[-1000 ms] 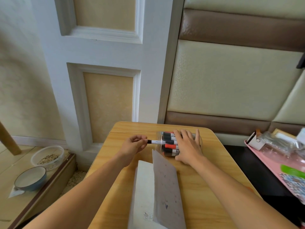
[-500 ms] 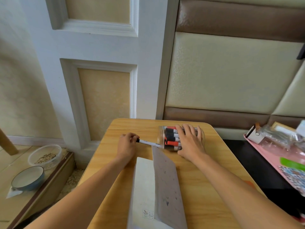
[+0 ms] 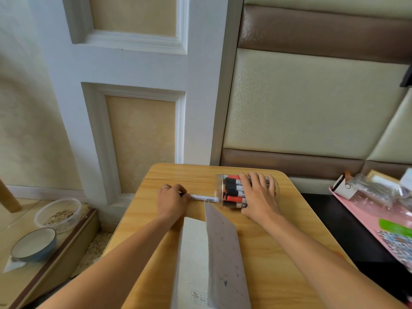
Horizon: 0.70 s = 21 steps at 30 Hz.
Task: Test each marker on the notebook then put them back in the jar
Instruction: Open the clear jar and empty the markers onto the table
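1. Head view, centre of the frame: the left hand is curled round the end of a white marker and grips it. A second ago that marker was mostly inside the jar; half a second ago it was partly drawn out. Now its barrel lies almost wholly outside, low over the tabletop, with only its right tip at the jar's mouth.
2. Just right of centre, the clear jar lies on its side, mouth to the left, with red- and black-capped markers inside. The right hand lies over it, fingers spread and gently bent across the jar, pressing it in place, as in both earlier frames.
3. Lower centre: the notebook lies open, one spotted page standing up, its far corner just below the marker and the jar's mouth.
4. What this means, as a judgement: one marker is nearly free of the jar, so the pull-out step is close to done. It is not yet uncapped or tested, and the rest are untested in the jar, so the task looks early.
5. Far right: a pink tray with clutter. Lower left, on the floor: two bowls.
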Available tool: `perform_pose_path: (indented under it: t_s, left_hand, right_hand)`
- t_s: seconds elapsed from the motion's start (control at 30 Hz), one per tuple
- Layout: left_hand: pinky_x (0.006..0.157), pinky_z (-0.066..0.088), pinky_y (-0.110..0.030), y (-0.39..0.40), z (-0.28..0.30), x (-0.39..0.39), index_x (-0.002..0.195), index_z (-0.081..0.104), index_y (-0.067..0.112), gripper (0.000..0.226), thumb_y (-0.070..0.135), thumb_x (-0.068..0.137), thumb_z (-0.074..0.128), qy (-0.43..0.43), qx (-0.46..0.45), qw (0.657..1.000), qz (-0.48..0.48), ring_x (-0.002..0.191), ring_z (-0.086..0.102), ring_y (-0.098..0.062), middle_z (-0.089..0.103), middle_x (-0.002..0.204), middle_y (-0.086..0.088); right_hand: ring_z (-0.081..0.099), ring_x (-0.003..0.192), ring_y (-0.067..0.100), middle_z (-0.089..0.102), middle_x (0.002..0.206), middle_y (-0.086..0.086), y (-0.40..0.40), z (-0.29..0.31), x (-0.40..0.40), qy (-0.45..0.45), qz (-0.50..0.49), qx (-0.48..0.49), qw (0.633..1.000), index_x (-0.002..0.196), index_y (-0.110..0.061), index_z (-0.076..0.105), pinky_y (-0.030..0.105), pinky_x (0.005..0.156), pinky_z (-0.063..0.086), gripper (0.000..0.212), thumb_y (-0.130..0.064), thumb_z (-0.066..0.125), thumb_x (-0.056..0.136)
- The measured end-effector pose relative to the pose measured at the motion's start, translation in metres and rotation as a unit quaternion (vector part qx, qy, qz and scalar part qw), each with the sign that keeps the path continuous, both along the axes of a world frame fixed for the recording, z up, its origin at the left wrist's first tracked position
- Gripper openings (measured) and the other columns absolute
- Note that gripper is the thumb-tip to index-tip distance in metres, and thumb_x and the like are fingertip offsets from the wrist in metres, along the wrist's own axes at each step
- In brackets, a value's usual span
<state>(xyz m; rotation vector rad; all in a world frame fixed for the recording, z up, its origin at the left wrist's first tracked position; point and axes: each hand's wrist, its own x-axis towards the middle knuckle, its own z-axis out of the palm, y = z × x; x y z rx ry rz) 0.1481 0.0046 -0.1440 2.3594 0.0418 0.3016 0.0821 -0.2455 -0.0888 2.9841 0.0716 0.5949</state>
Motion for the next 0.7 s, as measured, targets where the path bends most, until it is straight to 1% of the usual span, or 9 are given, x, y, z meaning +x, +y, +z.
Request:
perform_pose_path:
  t_s: [0.07, 0.13, 0.23, 0.3, 0.4, 0.47, 0.53, 0.63, 0.7]
  left_hand:
    - [0.103, 0.043, -0.036, 0.001, 0.002, -0.001, 0.112, 0.069, 0.025, 0.021, 0.039, 0.097, 0.065, 0.002, 0.024, 1.0, -0.01, 0.121, 0.044, -0.024, 0.053, 0.119, -0.004]
    - [0.101, 0.045, -0.038, 0.002, 0.002, 0.0, 0.11, 0.069, 0.025, 0.019, 0.038, 0.097, 0.066, -0.001, 0.007, 1.0, -0.009, 0.117, 0.047, -0.024, 0.055, 0.116, -0.004]
    - [0.099, 0.049, -0.041, 0.003, 0.005, 0.003, 0.104, 0.068, 0.024, 0.014, 0.036, 0.097, 0.067, -0.004, -0.035, 0.999, 0.005, 0.111, 0.052, -0.026, 0.053, 0.111, -0.004]
    - [0.096, 0.05, -0.041, 0.003, 0.007, 0.005, 0.104, 0.067, 0.023, 0.012, 0.033, 0.098, 0.066, -0.003, -0.035, 0.999, 0.016, 0.11, 0.051, -0.026, 0.051, 0.108, -0.003]
    - [0.095, 0.048, -0.039, 0.005, 0.008, 0.009, 0.106, 0.066, 0.018, 0.011, 0.026, 0.099, 0.065, 0.0, -0.024, 0.999, 0.038, 0.111, 0.05, -0.028, 0.052, 0.115, -0.008]
    - [0.097, 0.045, -0.038, 0.006, 0.005, 0.011, 0.106, 0.065, 0.016, 0.01, 0.023, 0.099, 0.066, 0.004, -0.041, 0.998, 0.05, 0.115, 0.048, -0.03, 0.051, 0.12, -0.011]
    - [0.101, 0.043, -0.039, 0.004, 0.005, 0.011, 0.107, 0.066, 0.015, 0.01, 0.02, 0.099, 0.065, 0.005, -0.056, 0.998, 0.043, 0.12, 0.046, -0.031, 0.05, 0.125, -0.012]
    - [0.107, 0.042, -0.038, -0.003, 0.006, 0.01, 0.119, 0.064, 0.015, 0.02, 0.019, 0.1, 0.064, 0.015, -0.076, 0.997, 0.007, 0.126, 0.047, -0.03, 0.047, 0.134, -0.014]
    - [0.108, 0.045, -0.038, -0.008, 0.009, 0.006, 0.128, 0.06, 0.016, 0.028, 0.02, 0.1, 0.063, 0.007, -0.093, 0.996, -0.007, 0.124, 0.051, -0.028, 0.046, 0.136, -0.012]
  right_hand:
    - [0.038, 0.138, 0.03, 0.043, 0.145, 0.007, 0.0, -0.002, 0.0, -0.029, -0.021, -0.005, 0.999, 0.149, -0.023, 0.034, 0.055, 0.124, 0.019, 0.101, -0.035, 0.09, 0.067]
    - [0.044, 0.132, 0.032, 0.048, 0.139, 0.009, -0.002, -0.002, 0.002, -0.059, -0.035, 0.009, 0.998, 0.144, -0.02, 0.039, 0.056, 0.119, 0.028, 0.106, -0.036, 0.095, 0.056]
    - [0.045, 0.13, 0.033, 0.048, 0.138, 0.011, -0.006, 0.001, 0.004, -0.076, -0.026, 0.022, 0.997, 0.145, -0.018, 0.038, 0.057, 0.115, 0.032, 0.111, -0.037, 0.096, 0.053]
    - [0.045, 0.13, 0.033, 0.047, 0.139, 0.01, -0.006, 0.003, 0.003, -0.074, -0.021, 0.012, 0.997, 0.146, -0.018, 0.036, 0.057, 0.116, 0.032, 0.112, -0.04, 0.096, 0.054]
    - [0.042, 0.134, 0.033, 0.045, 0.143, 0.01, -0.005, 0.003, 0.0, -0.057, -0.026, 0.015, 0.998, 0.149, -0.018, 0.035, 0.056, 0.119, 0.027, 0.11, -0.041, 0.094, 0.058]
    - [0.039, 0.137, 0.032, 0.044, 0.146, 0.009, -0.006, 0.002, -0.003, -0.043, -0.029, 0.019, 0.998, 0.151, -0.019, 0.034, 0.056, 0.121, 0.023, 0.108, -0.041, 0.092, 0.062]
    - [0.033, 0.142, 0.03, 0.039, 0.15, 0.008, -0.007, 0.002, -0.005, -0.019, -0.018, 0.021, 0.999, 0.154, -0.022, 0.03, 0.055, 0.124, 0.016, 0.106, -0.042, 0.088, 0.068]
    - [0.024, 0.148, 0.027, 0.03, 0.157, 0.005, -0.004, 0.002, -0.008, 0.02, 0.011, 0.007, 1.0, 0.158, -0.026, 0.021, 0.053, 0.127, 0.003, 0.103, -0.041, 0.083, 0.076]
    - [0.02, 0.15, 0.026, 0.027, 0.158, 0.004, 0.001, 0.003, -0.009, 0.031, 0.026, 0.001, 0.999, 0.158, -0.028, 0.019, 0.053, 0.127, -0.001, 0.104, -0.041, 0.082, 0.078]
